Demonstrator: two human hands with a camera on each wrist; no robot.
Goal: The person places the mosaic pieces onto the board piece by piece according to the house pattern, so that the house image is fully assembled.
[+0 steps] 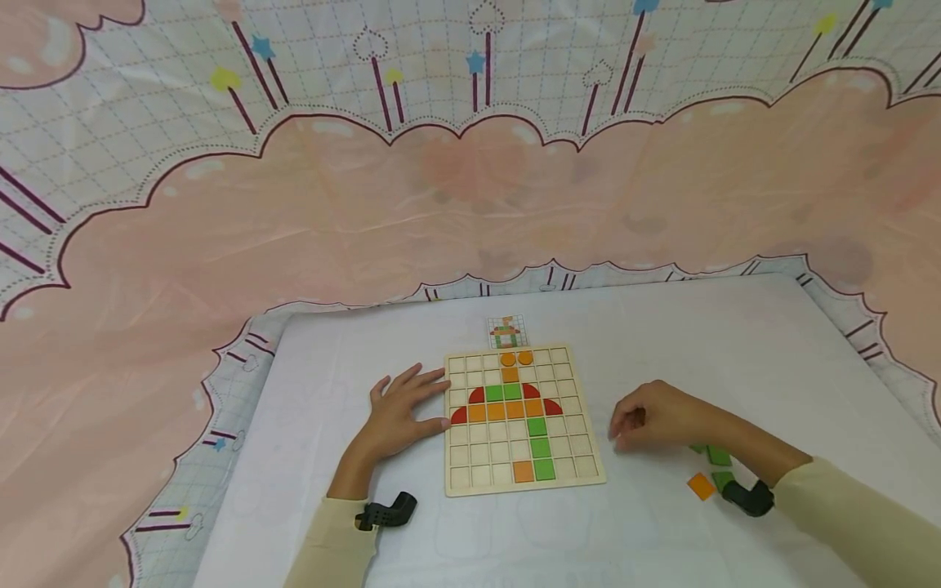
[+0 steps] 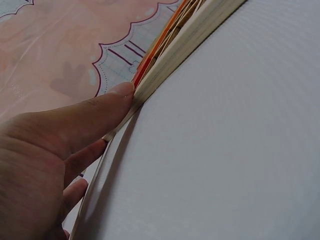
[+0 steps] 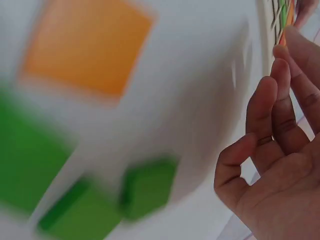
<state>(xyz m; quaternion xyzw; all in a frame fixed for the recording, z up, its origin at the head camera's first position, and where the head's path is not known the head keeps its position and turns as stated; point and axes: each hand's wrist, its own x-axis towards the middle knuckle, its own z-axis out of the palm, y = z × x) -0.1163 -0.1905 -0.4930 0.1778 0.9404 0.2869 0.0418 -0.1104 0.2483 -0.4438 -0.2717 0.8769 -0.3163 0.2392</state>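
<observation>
A square wooden grid board (image 1: 474, 453) holds orange round pieces (image 1: 525, 358), orange squares (image 1: 515, 409), green squares (image 1: 540, 447) and red quarter-round pieces (image 1: 553, 407). At the board's left edge, my left hand (image 1: 393, 415) has its fingers spread, with thumb and fingertips touching the rim. That thumb (image 2: 107, 102) also shows on the board's side in the left wrist view. To the right of the board my right hand (image 1: 654, 416) hovers with loosely bent fingers. In the right wrist view no piece shows between its fingers (image 3: 262, 100).
Loose green tiles (image 1: 718, 456) and one orange tile (image 1: 701, 487) lie below my right forearm. Behind the board is a small printed pattern card (image 1: 507, 331). White sheeting (image 1: 353, 343) covers the table, with a patterned pink cloth (image 1: 367, 220) beyond.
</observation>
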